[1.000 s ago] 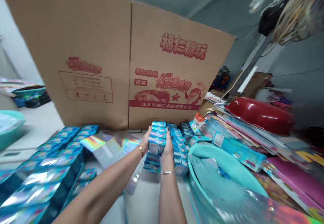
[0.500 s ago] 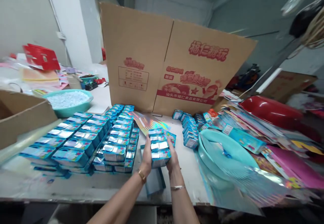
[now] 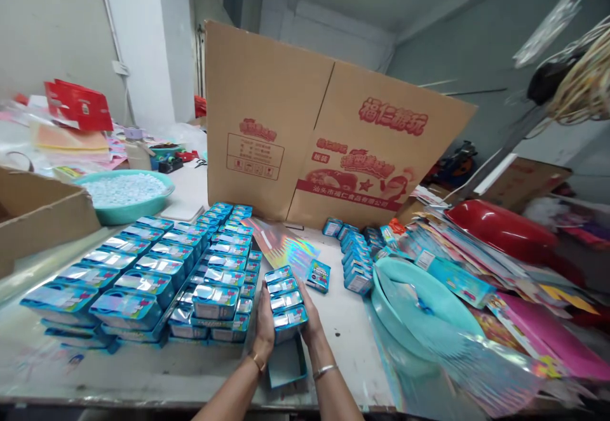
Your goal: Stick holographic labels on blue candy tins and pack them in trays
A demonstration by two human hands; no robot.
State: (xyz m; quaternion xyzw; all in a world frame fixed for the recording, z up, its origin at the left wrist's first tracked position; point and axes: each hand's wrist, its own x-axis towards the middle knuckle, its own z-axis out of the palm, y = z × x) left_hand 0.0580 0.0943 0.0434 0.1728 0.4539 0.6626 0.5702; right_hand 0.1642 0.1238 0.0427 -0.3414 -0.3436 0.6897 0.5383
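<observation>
A short row of small blue boxes (image 3: 287,299) with shiny tops is pressed between my two hands. My left hand (image 3: 265,320) lies along the row's left side, and my right hand (image 3: 311,317) closes on its right side. Under the row's near end is an open shallow blue tray (image 3: 288,370); the row hides its far part, and I cannot tell whether they touch. One loose blue box (image 3: 318,275) lies flat just beyond my right hand. To my left, blue trays full of the same boxes (image 3: 216,299) stand in stacks.
A tall cardboard carton (image 3: 267,110) stands at the back. On the right are more blue boxes (image 3: 357,268), turquoise basins (image 3: 405,319) with clear film, and a red scoop (image 3: 500,224). A basin of pale pellets (image 3: 126,214) sits at the left beside an open carton (image 3: 47,218).
My hands have moved left and lower in the view, bringing the row of boxes over the open tray. The loose blue box beyond them now shows fully. The camera view has shifted slightly.
</observation>
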